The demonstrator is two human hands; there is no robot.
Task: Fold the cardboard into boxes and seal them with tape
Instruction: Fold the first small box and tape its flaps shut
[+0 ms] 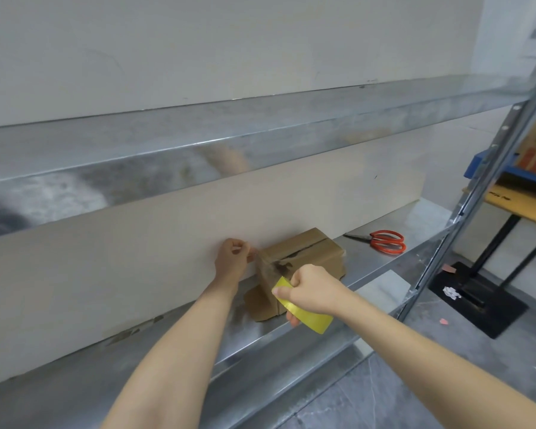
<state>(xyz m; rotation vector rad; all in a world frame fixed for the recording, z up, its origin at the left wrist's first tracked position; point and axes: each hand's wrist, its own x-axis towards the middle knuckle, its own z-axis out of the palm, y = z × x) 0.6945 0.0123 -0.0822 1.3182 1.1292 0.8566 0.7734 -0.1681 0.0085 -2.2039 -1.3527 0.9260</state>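
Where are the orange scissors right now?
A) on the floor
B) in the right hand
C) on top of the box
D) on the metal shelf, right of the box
D: the scissors lie on the metal shelf to the right of the cardboard box; the right hand grips the tape roll and the left hand pinches the tape end.

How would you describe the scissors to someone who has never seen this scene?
Find the lower metal shelf against the wall. Past the cardboard box, toward the shelf's right end, lie the scissors. Orange-red handles set them apart from the brown box and yellow tape roll.
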